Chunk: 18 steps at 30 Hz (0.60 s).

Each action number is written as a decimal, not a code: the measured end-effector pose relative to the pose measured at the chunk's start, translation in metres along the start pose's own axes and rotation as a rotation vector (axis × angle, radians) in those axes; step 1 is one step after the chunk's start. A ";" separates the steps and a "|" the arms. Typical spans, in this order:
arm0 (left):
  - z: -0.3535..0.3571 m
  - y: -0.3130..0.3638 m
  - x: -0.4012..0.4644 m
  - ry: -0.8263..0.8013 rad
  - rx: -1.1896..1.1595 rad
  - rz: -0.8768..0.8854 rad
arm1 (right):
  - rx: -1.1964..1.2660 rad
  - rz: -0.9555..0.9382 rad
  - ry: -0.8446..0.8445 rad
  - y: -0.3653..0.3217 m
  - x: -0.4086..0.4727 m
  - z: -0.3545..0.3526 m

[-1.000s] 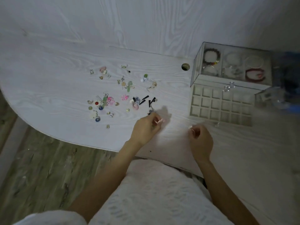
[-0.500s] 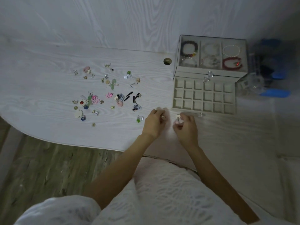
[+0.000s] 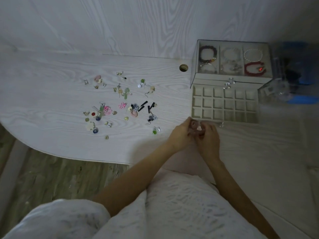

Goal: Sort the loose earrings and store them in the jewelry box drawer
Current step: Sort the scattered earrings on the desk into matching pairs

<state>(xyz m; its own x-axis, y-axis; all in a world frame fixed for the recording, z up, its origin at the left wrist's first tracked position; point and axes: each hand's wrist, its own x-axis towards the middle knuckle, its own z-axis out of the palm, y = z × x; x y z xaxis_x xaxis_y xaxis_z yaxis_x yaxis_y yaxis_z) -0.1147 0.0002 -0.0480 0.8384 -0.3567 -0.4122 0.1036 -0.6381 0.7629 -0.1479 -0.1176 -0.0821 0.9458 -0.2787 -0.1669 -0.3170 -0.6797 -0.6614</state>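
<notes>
Nearest, the left hand (image 3: 181,135) and right hand (image 3: 208,138) are meeting just in front of the drawer (image 3: 224,105), fingers curled inward and touching each other. They are pinching something small and pale between them, probably an earring being matched or fitted together, though it is too small to tell which hand is actually gripping it. Working this close to the drawer is keeping the drop into a compartment short, I would judge.

Just beyond the hands, the drawer is standing pulled out of the box (image 3: 231,61), its grid of compartments facing up and, as far as the dim light shows, holding nothing yet. So sorting is barely starting.

To the left, the loose earrings (image 3: 120,104) are lying scattered over the tabletop (image 3: 43,94), well apart from the drawer: pink flowers, black bars, green and blue pieces, some small gold ones. They are spread out singly, which is letting pairs be spotted at a glance.

Farthest, the box's upper tray is showing bracelets (image 3: 253,68) under a clear lid.
</notes>
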 end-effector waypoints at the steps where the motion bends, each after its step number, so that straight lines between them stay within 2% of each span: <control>1: -0.002 0.001 -0.001 -0.015 0.004 0.008 | 0.000 0.003 0.004 -0.001 0.000 0.000; 3: -0.009 0.001 -0.001 -0.037 -0.006 0.013 | 0.000 -0.013 0.015 -0.006 -0.001 -0.002; 6: -0.032 -0.013 -0.007 0.002 0.028 0.068 | -0.105 -0.184 0.061 -0.016 -0.003 -0.009; 10: -0.079 -0.050 -0.033 0.261 0.180 0.160 | -0.111 -0.397 0.026 -0.047 0.006 -0.007; 14: -0.115 -0.096 -0.053 0.555 0.240 -0.049 | -0.137 -0.592 -0.154 -0.091 0.029 0.023; 18: -0.138 -0.135 -0.059 0.647 0.248 -0.204 | -0.232 -0.754 -0.369 -0.132 0.044 0.075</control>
<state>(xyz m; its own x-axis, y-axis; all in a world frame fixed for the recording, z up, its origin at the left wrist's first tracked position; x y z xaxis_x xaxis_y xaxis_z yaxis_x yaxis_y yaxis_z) -0.1047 0.2016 -0.0578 0.9721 0.2127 -0.0986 0.2321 -0.8127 0.5345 -0.0590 0.0106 -0.0564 0.8591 0.5117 0.0031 0.4347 -0.7266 -0.5320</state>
